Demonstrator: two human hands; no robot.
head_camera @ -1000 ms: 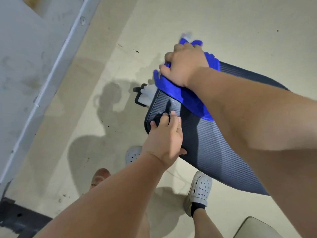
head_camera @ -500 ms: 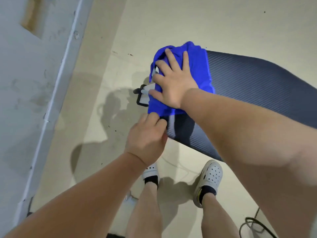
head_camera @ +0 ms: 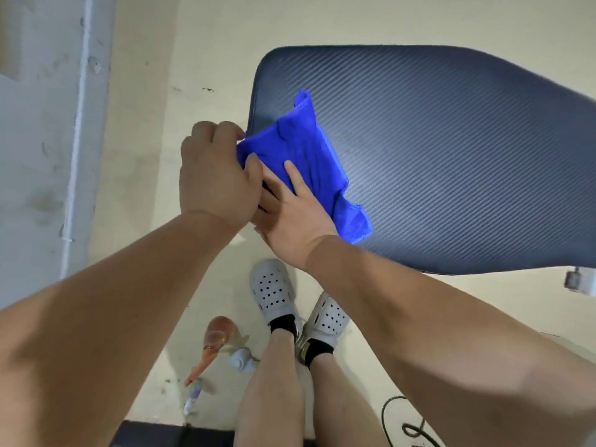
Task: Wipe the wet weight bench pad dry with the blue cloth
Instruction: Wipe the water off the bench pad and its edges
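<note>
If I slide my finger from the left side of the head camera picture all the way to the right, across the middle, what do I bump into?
Grey wall → beige floor → left hand → blue cloth → dark bench pad.

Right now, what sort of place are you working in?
Probably a home gym or a utility room: a padded weight bench pad, a bare concrete floor, a loose cable on it.

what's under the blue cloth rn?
The cloth lies on the bench pad near its left edge. The right hand presses on it; the left hand grips its corner. The pad beneath is covered, wetness unknowable.
</note>
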